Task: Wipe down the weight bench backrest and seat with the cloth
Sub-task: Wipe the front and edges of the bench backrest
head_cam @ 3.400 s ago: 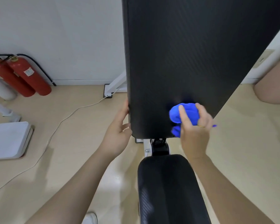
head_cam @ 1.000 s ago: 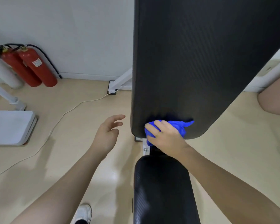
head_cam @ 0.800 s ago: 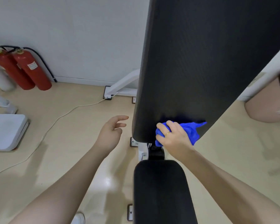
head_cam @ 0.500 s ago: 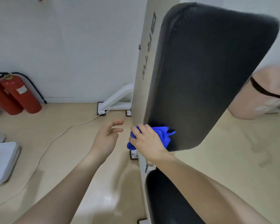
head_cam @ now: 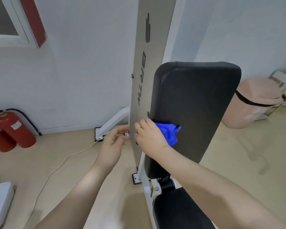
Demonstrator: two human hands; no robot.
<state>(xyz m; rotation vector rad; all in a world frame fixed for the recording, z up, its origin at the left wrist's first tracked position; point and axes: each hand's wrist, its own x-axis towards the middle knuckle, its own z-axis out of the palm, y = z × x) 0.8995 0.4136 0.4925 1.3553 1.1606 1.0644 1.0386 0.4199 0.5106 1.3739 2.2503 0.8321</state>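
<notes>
We see the right hand (head_cam: pixel 149 138) with its grip closed around the blue cloth (head_cam: pixel 169 133), pressing it on the left edge of the black backrest (head_cam: pixel 193 111), low down. The left hand (head_cam: pixel 111 144) hangs loose and open just beside the tall grey panel (head_cam: pixel 149 63) — holding nothing. The black seat (head_cam: pixel 180 210) sits below the backrest. Two red fire extinguishers (head_cam: pixel 12 129) stand by the wall, and a pink bin (head_cam: pixel 253 104) is far right.
</notes>
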